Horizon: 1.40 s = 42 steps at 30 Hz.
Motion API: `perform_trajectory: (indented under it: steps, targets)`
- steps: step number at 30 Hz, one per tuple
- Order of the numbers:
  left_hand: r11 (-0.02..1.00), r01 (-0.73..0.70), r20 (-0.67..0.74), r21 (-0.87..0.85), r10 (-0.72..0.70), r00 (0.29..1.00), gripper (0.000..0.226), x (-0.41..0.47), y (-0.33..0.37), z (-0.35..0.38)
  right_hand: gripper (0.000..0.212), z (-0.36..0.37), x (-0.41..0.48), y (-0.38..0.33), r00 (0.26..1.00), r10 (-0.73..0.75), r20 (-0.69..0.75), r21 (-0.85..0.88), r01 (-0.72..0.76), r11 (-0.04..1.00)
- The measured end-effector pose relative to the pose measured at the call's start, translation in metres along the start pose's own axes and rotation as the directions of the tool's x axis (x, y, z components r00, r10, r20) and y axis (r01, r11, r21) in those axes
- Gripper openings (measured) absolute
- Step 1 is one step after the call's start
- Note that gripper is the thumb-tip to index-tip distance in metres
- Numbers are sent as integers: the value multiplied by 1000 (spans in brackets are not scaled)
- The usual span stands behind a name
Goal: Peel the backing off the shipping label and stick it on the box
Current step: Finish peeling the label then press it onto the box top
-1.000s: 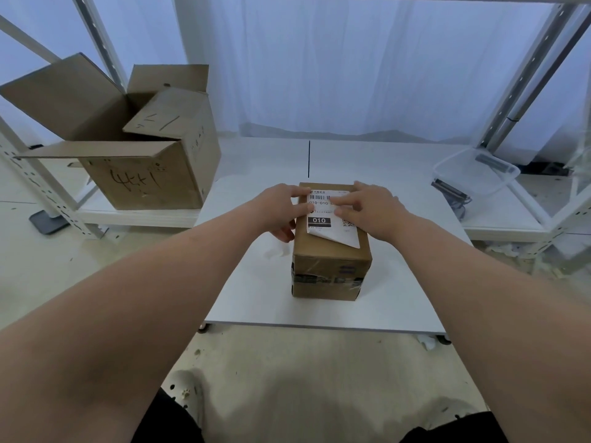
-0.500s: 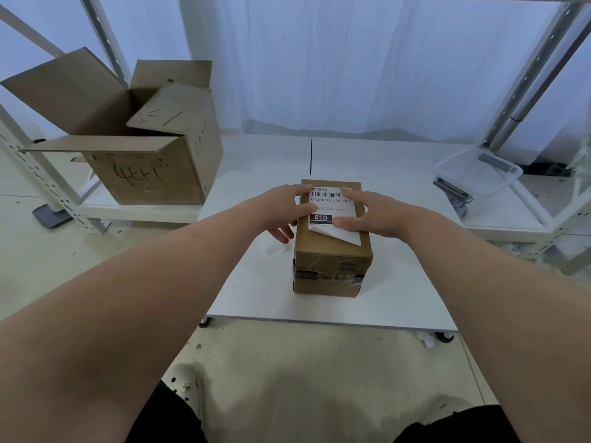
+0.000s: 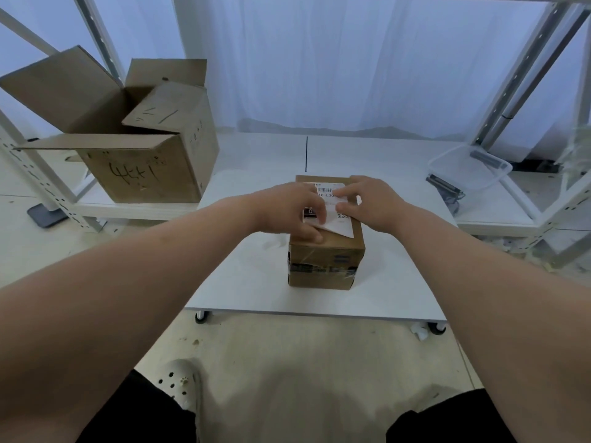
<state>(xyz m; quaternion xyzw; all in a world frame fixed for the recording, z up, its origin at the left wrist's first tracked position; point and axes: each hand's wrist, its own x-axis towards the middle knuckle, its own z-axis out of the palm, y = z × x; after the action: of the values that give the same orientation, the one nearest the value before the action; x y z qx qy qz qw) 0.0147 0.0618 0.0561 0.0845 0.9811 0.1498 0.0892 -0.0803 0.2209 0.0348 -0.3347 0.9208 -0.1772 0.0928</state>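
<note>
A small brown cardboard box [image 3: 326, 255], taped around its middle, stands on the low white table [image 3: 256, 282]. A white shipping label [image 3: 339, 223] with a barcode and a black block lies on the box top. My left hand [image 3: 294, 209] lies flat over the label's left half, fingers spread across it and thumb on the cardboard near the front edge. My right hand [image 3: 371, 203] rests on the label's right side and the box's right edge, fingers pointing left. Much of the label is hidden under both hands. No separate backing sheet is visible.
A large open cardboard carton [image 3: 137, 148] with handwriting stands on a low shelf at the left. A clear plastic tub [image 3: 470, 167] sits on the shelf at the right. Metal rack posts [image 3: 524, 68] frame both sides, with a white curtain behind. My shoe [image 3: 179, 382] is below the table's front edge.
My left hand has slid right from the box's left edge onto the label. My right hand has shifted up, so its fingers now cover the barcode area.
</note>
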Motion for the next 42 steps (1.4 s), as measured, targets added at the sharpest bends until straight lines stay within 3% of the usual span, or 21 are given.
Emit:
perform_trajectory:
  steps: [5, 17, 42]
  targets:
    - [994, -67, -108, 86, 76, 991, 14, 0, 9, 4, 34, -5, -13, 5, 998, -37, 58, 36, 35, 999]
    - [998, -45, -148, -32, 40, 988, 10, -5, 13, 2, 33, -5, -10, 6, 997, -10, 76, 71, 5, 997]
    - [997, -13, -226, -77, -4, 974, 15, -7, 10, 8, 33, -3, -6, 9, 997, -22, 67, 23, 21, 1000]
